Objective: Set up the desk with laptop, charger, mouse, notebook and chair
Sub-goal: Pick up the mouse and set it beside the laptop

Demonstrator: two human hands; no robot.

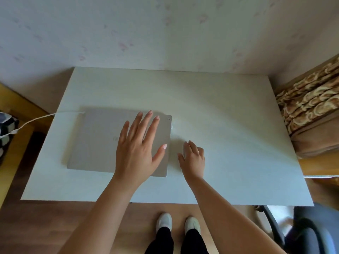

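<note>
Person standing at a white table (pixel 220 110), both hands over a closed laptop and a mouse.

The closed laptop (pixel 102 140) lies left of centre, a white charger cable (pixel 36 119) trailing off its left edge. Left hand (pixel 136 149) hovers spread wide above the lid; right hand (pixel 193 157) cups a pale mouse (pixel 185 149) just beside the laptop.

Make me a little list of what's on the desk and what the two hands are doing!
desk: white top, pushed against the wall
laptop: closed, lying flat on the left half of the desk
charger cable: white, runs from the laptop's far left corner off the desk's left edge
mouse: mostly hidden under the right hand, just right of the laptop
left hand: fingers spread above the laptop lid
right hand: cupped over the mouse
chair: dark, partly in view at bottom right
notebook: not in view
</note>
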